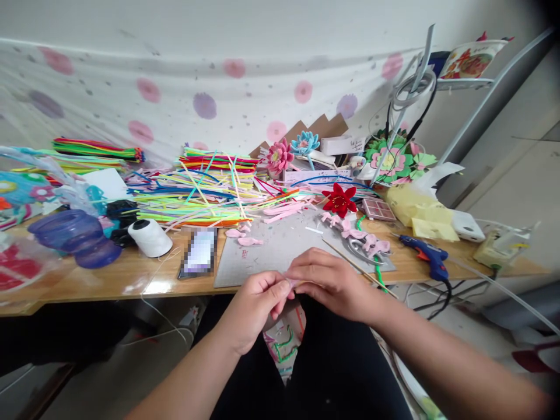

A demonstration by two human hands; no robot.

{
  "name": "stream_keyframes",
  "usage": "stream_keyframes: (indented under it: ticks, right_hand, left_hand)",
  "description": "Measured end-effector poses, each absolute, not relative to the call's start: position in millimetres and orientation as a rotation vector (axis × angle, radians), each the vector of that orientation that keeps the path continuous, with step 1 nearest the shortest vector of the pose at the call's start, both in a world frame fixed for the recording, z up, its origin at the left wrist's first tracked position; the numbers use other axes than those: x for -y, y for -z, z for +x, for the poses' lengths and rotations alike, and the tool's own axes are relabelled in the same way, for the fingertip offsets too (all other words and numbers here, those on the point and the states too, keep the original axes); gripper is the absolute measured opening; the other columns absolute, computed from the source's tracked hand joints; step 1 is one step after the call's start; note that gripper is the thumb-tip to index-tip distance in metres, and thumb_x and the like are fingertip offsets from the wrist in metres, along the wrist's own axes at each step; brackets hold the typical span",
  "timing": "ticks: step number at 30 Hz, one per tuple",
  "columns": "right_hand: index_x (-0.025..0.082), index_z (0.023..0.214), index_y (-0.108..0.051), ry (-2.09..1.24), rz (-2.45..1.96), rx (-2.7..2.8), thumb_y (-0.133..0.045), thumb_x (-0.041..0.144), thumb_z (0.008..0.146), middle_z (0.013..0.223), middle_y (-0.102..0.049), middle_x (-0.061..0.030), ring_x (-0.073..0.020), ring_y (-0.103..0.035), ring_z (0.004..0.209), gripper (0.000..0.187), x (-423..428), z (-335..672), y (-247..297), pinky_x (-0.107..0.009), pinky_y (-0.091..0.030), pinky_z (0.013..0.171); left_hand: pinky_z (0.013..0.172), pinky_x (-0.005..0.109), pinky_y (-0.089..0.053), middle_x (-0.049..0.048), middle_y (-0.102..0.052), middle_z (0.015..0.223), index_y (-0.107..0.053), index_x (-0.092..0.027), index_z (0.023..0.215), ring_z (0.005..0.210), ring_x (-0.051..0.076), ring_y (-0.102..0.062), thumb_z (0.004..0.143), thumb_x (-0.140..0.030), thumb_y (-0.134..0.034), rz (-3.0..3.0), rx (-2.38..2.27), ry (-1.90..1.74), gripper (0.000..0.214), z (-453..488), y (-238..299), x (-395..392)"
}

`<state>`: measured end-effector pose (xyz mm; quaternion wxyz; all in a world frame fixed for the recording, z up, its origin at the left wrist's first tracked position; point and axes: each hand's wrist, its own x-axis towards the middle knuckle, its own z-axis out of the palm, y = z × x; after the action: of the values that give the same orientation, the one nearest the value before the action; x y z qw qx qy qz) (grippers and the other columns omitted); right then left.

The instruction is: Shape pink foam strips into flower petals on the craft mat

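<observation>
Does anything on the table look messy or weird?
Yes, a bit: in the middle heap of fuzzy sticks, a few lie crosswise over the rest, so it looks messy. Nothing looks clearly spilled or broken.

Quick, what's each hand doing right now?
Left hand: closed, pinching a small pale pink piece.
Right hand: fingers closed on the same piece, grip partly hidden.
</observation>
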<state>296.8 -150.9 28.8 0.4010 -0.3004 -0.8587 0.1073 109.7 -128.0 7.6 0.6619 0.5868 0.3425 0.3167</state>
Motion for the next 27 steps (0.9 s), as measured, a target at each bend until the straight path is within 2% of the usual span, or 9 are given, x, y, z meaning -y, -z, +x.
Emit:
stream_keyframes:
  ticks: [3,7,11,14,18,20,21,27]
  right_hand:
    - [0.016,0.100,-0.062,-0.089,-0.644,2.344,-0.053,0.012,0.086,0.088,-0.063,-0.0086,-0.0164,-0.056,0.082,0.017,149.5,302.6,-47.0,-0.030,-0.048,0.072]
    - [0.014,0.100,-0.060,0.153,-0.559,2.477,-0.045,0.014,0.090,0.091,-0.064,-0.0095,-0.0182,-0.056,0.085,0.018,149.9,305.9,-60.6,-0.033,-0.048,0.073]
    - [0.014,0.093,-0.060,0.277,-0.541,2.554,-0.038,0.014,0.092,0.088,-0.064,-0.0096,-0.0182,-0.056,0.080,0.023,148.9,307.0,-66.0,-0.032,-0.048,0.070]
    - [0.011,0.089,-0.060,0.292,-0.646,2.492,-0.043,0.013,0.090,0.083,-0.064,-0.0102,-0.0178,-0.054,0.074,0.017,147.5,303.8,-57.8,-0.031,-0.047,0.067]
    - [0.013,0.084,-0.058,0.118,-0.880,2.260,-0.045,0.014,0.088,0.072,-0.062,-0.0067,-0.0157,-0.052,0.066,0.014,151.9,293.4,-25.7,-0.027,-0.044,0.061]
    - [0.014,0.084,-0.057,-0.023,-0.960,2.124,-0.046,0.014,0.088,0.072,-0.062,-0.0059,-0.0148,-0.052,0.067,0.012,155.2,285.9,-4.3,-0.026,-0.044,0.062]
    - [0.015,0.080,-0.057,-0.078,-1.011,2.024,-0.048,0.016,0.087,0.070,-0.061,-0.0049,-0.0142,-0.052,0.065,0.011,156.4,281.9,6.4,-0.025,-0.043,0.061]
    - [0.016,0.069,-0.055,-0.673,-1.304,1.483,-0.056,0.024,0.083,0.061,-0.057,0.0001,-0.0110,-0.051,0.056,0.016,154.3,268.5,45.0,-0.021,-0.040,0.052]
  left_hand:
    - [0.048,0.020,-0.027,-0.0038,-0.046,0.052,-0.061,-0.013,0.072,0.047,0.006,-0.037,0.082,-0.032,-0.057,1.192,-0.630,-0.634,0.022,107.3,-17.7,128.3]
    - [0.048,0.021,-0.032,0.0012,-0.055,0.059,-0.065,-0.011,0.074,0.049,0.007,-0.047,0.082,-0.030,-0.059,1.146,-0.556,-0.526,0.021,102.8,-26.3,125.3]
    - [0.047,0.021,-0.034,0.0016,-0.056,0.058,-0.062,-0.012,0.068,0.047,0.008,-0.047,0.078,-0.031,-0.063,1.140,-0.566,-0.508,0.021,105.4,-26.3,122.4]
    - [0.051,0.022,-0.036,-0.0003,-0.054,0.058,-0.058,-0.014,0.066,0.052,0.010,-0.048,0.077,-0.029,-0.061,1.247,-0.641,-0.589,0.019,111.1,-24.3,120.7]
    - [0.071,0.029,-0.042,-0.0031,-0.047,0.057,-0.048,-0.017,0.059,0.058,0.011,-0.046,0.081,-0.022,-0.050,1.836,-0.801,-0.717,0.023,113.0,-17.2,116.2]
    - [0.089,0.038,-0.037,-0.0045,-0.047,0.057,-0.049,-0.017,0.060,0.058,0.010,-0.047,0.081,-0.016,-0.045,2.202,-0.762,-0.746,0.022,111.1,-10.1,111.7]
    - [0.092,0.039,-0.034,-0.0049,-0.047,0.057,-0.050,-0.018,0.060,0.057,0.010,-0.047,0.081,-0.013,-0.043,2.339,-0.728,-0.737,0.022,110.1,-6.3,109.0]
    - [0.090,0.044,-0.033,-0.0039,-0.052,0.056,-0.055,-0.019,0.060,0.056,0.012,-0.047,0.081,-0.011,-0.042,2.695,-0.721,-0.660,0.026,109.4,-3.3,92.0]
